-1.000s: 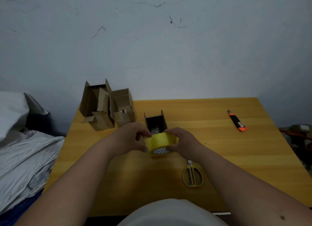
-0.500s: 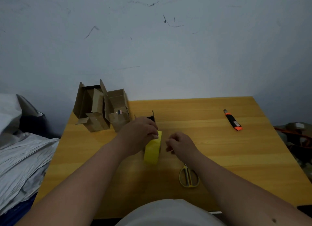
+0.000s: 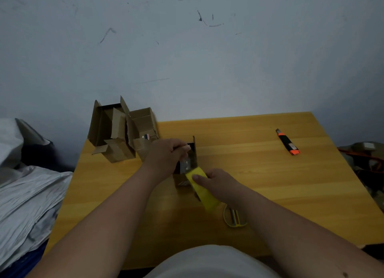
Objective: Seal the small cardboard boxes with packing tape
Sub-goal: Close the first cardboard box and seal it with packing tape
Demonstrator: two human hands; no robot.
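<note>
Holding the yellow tape roll (image 3: 201, 189) edge-on over the wooden table (image 3: 259, 174), the right hand (image 3: 220, 184) curls around it with the thumb pressed on its outer band. The roll sits just in front of a small open cardboard box (image 3: 190, 161), which stands near the middle of the table with 1 flap upright on its right side and something pale and grey visible inside. The left hand (image 3: 168, 156) hovers over the box's left part, fingers curled together as if pinching something thin; whether that is the tape's free end cannot be told, as the detail is too small.

Farther back, at the table's left rear corner, stand 2 more open cardboard boxes (image 3: 122, 132), touching each other, flaps raised and folded at odd angles. Yellow-handled scissors (image 3: 234, 217) lie on the table just beside the right wrist, partly hidden by the forearm. A black and orange utility knife (image 3: 287, 141) lies well apart on the right side of the table. Crumpled grey sheeting (image 3: 27, 194) is heaped to the left of the table, and a scuffed pale wall (image 3: 187, 49) rises behind.
</note>
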